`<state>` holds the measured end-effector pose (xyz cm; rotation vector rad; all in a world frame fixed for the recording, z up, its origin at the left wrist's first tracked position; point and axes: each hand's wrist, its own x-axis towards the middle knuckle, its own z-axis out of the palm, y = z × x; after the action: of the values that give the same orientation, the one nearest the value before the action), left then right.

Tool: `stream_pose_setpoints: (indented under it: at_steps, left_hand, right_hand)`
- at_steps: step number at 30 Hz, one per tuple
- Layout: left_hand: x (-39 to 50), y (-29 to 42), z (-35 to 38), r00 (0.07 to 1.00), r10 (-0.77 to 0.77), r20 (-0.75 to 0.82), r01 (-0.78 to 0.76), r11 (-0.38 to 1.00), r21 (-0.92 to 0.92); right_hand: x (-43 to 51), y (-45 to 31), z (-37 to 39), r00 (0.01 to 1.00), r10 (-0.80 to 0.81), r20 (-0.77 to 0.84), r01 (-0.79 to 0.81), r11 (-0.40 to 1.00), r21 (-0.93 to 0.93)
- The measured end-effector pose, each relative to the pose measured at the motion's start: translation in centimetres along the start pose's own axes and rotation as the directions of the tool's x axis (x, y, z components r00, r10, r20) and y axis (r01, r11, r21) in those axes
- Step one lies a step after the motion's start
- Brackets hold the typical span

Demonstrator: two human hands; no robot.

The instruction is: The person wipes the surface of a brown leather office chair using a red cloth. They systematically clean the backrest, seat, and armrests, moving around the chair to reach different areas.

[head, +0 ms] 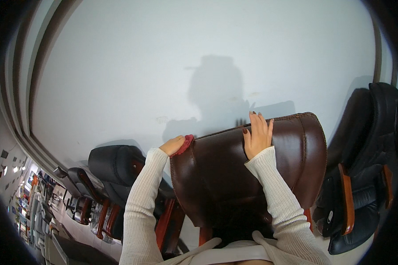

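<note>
A dark brown leather chair backrest (232,169) with stitched seams rises directly before me. My left hand (172,145) presses a red cloth (186,144) against the upper left corner of the backrest. Its fingers are partly hidden behind the cloth and the edge. Near the middle of the top edge, my right hand (259,134) lies on the leather with the fingers spread and no object in it. The fingertips reach to the top seam.
A white wall (136,82) stands behind the chair. Black chairs with wooden armrests flank it, one on the right (358,195) and one on the left (114,165). More chairs (79,185) line the wall farther left. Tiled floor (83,228) shows at lower left.
</note>
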<state>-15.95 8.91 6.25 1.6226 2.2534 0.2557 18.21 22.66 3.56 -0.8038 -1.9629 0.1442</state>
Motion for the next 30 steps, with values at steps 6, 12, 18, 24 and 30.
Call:
stream_pose_setpoints:
  at_steps: [6, 12, 18, 24, 30]
  left_hand:
    - [-2.0, 4.6, -1.0, 0.995, -0.102, 0.012, 0.103, 0.992, -0.076]
    - [3.8, 7.1, 0.6, 0.989, 0.116, 0.087, -0.116, 0.993, -0.004]
    - [12.7, 14.4, 5.1, 0.818, 0.512, 0.260, -0.499, 0.858, -0.119]
    - [11.9, 21.6, 6.5, 0.840, 0.532, 0.105, -0.538, 0.842, 0.034]
    - [3.4, 18.5, 4.3, 0.849, 0.503, -0.159, -0.496, 0.864, 0.086]
  right_hand:
    - [0.3, -0.9, -0.6, 0.990, 0.027, 0.136, -0.018, 0.998, -0.064]
    - [0.2, -0.9, -0.4, 0.995, -0.011, 0.097, 0.017, 0.998, -0.059]
    - [0.1, -1.8, -0.2, 0.996, -0.047, 0.073, 0.048, 0.999, -0.017]
    - [0.0, -0.5, 0.1, 0.998, -0.064, 0.022, 0.065, 0.995, -0.070]
    - [0.0, -0.1, -0.3, 0.999, -0.048, 0.004, 0.048, 0.998, -0.050]
